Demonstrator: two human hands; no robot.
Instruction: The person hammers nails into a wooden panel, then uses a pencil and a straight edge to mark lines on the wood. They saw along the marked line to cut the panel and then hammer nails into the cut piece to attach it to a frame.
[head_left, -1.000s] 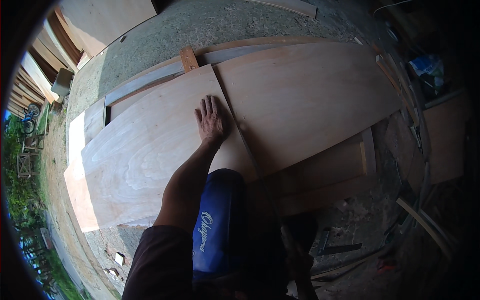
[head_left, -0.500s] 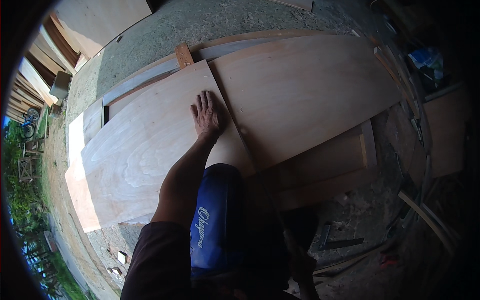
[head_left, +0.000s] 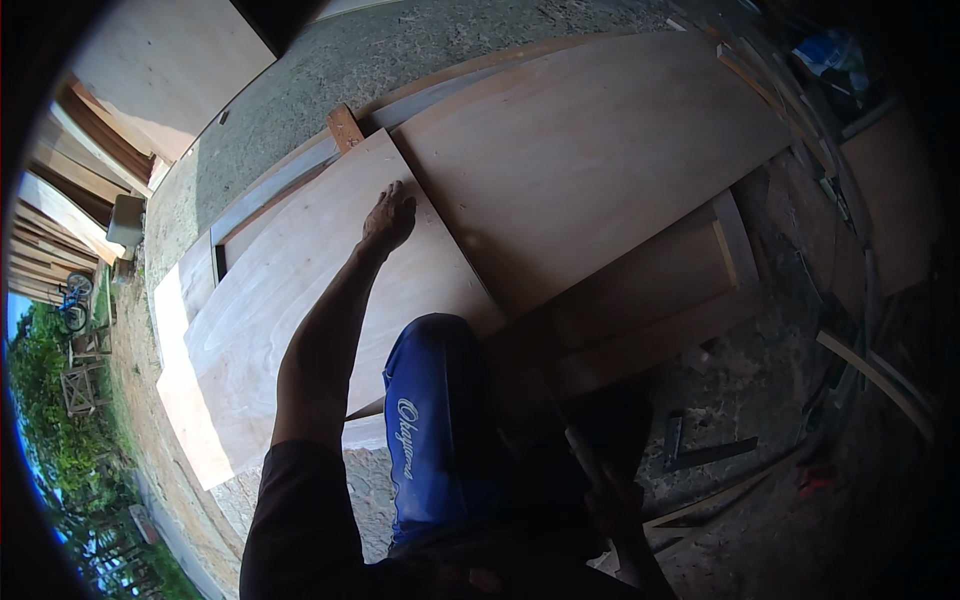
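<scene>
My left hand (head_left: 390,218) is over the left plywood sheet (head_left: 270,300), a short way from its straight right edge. Its fingers are curled in and I see nothing in them. In deep shade at the lower right, my right hand (head_left: 612,500) is closed round a handsaw (head_left: 576,440), whose thin dark blade is seen almost edge-on and is partly lost in shadow. A dark line parts the left sheet from the right plywood sheet (head_left: 600,150). My knee in blue trousers (head_left: 435,400) is at the near edge of the left sheet.
Under the sheets lies a wooden frame (head_left: 735,240), with a wood block (head_left: 345,128) at the far side. A metal square (head_left: 705,455) lies on the concrete at right, near loose wood strips (head_left: 870,375). Boards (head_left: 50,225) and a blue bicycle (head_left: 75,300) stand at far left.
My left hand has gone from flat and spread on the plywood to curled, moving slightly left. My right hand and the handsaw have come away from the line between the sheets. The view has turned slightly.
</scene>
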